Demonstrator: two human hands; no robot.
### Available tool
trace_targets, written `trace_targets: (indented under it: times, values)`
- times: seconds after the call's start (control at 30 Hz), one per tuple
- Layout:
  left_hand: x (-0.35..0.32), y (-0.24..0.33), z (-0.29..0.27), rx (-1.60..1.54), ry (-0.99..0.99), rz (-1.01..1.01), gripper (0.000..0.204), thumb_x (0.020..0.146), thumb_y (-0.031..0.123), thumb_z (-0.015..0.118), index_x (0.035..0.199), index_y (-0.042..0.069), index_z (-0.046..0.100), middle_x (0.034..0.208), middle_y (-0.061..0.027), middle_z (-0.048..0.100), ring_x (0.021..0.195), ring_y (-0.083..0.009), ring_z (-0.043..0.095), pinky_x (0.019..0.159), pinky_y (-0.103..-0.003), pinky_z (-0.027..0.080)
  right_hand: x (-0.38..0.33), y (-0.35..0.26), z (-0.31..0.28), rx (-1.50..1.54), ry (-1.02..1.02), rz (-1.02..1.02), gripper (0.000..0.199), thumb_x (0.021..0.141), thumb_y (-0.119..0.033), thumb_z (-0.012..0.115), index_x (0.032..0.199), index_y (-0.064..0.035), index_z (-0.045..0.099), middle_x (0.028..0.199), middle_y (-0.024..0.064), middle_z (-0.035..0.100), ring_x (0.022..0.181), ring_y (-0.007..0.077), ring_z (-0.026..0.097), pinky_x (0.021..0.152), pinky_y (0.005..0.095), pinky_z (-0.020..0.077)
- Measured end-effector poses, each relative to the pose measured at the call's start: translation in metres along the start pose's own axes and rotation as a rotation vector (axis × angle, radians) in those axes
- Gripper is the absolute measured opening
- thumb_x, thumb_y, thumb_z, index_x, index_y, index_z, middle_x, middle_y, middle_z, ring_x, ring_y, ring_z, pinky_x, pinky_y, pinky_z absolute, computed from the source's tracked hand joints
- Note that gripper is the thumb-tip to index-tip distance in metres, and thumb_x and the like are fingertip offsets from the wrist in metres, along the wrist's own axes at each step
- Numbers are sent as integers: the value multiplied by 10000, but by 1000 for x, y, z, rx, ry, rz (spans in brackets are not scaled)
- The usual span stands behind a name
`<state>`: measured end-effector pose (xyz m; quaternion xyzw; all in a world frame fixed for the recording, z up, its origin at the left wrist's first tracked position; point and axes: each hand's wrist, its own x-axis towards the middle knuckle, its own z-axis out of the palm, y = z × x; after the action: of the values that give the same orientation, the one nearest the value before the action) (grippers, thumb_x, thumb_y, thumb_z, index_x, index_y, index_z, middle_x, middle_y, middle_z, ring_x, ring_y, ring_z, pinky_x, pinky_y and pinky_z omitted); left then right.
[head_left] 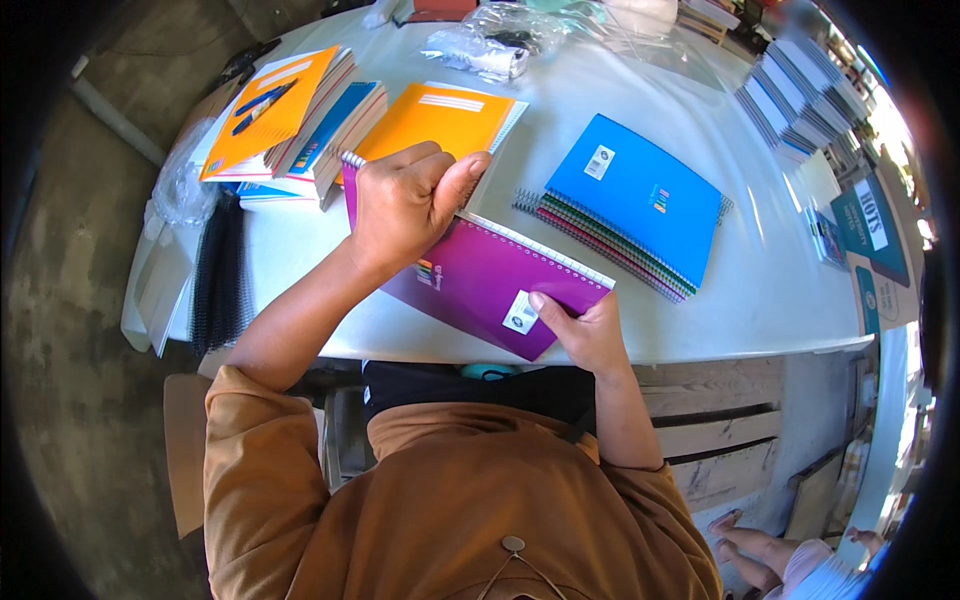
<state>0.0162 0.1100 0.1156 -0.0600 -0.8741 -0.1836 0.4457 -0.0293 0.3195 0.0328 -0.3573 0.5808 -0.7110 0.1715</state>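
Note:
A purple spiral notebook [505, 275] is tilted at the table's front edge, its white coil binding along the upper side. My right hand [585, 325] grips its lower right corner, thumb on the cover beside a white label. My left hand [412, 195] is curled into a fist over the notebook's coil edge, thumb raised; what its fingers hold, if anything, is hidden. Just beyond that fist lies an orange notebook [435, 115]. To the right rests a stack of spiral notebooks with a blue one [640, 195] on top.
At the left, a pile of notebooks topped by an orange cover [275, 105] carries blue pens [262, 105]. Black binding coils [222, 270] hang near the left edge. Clear plastic wrap [490, 45] lies at the back. Paper stacks [800, 95] and a carton [875, 235] stand right.

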Motion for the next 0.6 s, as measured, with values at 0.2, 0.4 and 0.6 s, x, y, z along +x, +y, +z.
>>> trace_targets:
  times: [0.2, 0.4, 0.6]
  values:
    - [-2, -2, 4, 96, 125, 217, 256, 751, 270, 703, 652, 79, 565, 708, -93, 573, 746, -294, 566, 678, -433, 400, -4, -5, 5, -185, 107, -119, 242, 837, -46, 605, 1076, -12, 619, 892, 92, 668, 728, 99, 602, 663, 224, 476]
    - [-81, -25, 21, 189, -39, 216, 814, 788, 640, 403, 1290, 7, 302, 1324, -228, 293, 1265, -402, 210, 1026, -526, 135, -1, -12, 9, -510, -13, -539, 309, 742, 6, 563, 1042, 26, 634, 1015, 163, 651, 882, 267, 660, 747, 294, 519]
    - [-106, -15, -2, 255, -54, 537, 1008, 739, 797, 295, 1355, 0, 279, 1341, -222, 288, 1315, -416, 162, 1034, -591, 131, 5, -10, 16, -425, -85, -612, 306, 739, -4, 563, 1033, 50, 630, 1010, 178, 648, 890, 285, 655, 762, 306, 515]
